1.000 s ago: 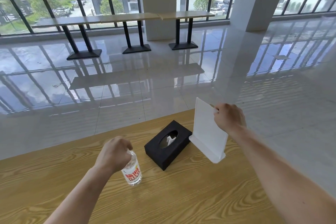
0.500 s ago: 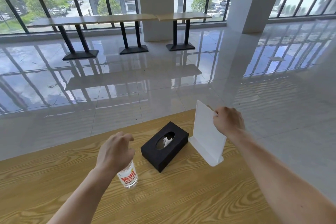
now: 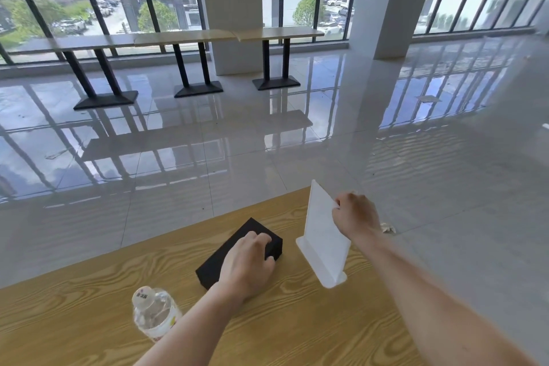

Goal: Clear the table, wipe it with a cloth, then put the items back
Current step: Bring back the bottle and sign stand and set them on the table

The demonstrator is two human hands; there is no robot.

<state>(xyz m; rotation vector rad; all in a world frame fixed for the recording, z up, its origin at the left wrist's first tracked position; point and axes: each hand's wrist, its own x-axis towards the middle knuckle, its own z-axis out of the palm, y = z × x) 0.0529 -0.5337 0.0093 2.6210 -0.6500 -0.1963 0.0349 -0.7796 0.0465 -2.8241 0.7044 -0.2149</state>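
A black tissue box [image 3: 221,258] lies on the wooden table [image 3: 297,321] near its far edge. My left hand [image 3: 248,264] rests on top of the box, fingers curled over its right end and hiding the opening. To the right stands a white upright sign holder [image 3: 322,235] on its base. My right hand [image 3: 355,214] pinches its upper right edge. A clear water bottle [image 3: 154,313] with a white cap stands upright at the near left, with no hand on it.
The table's far edge runs diagonally, with glossy tiled floor beyond. A crumpled bit of paper [image 3: 387,228] lies on the floor past the table's right edge. Long bench tables [image 3: 184,37] on black legs stand far off by the windows.
My left hand let go of the water bottle and moved right onto the tissue box. My right hand has stayed on the sign holder, which now stands on the table.
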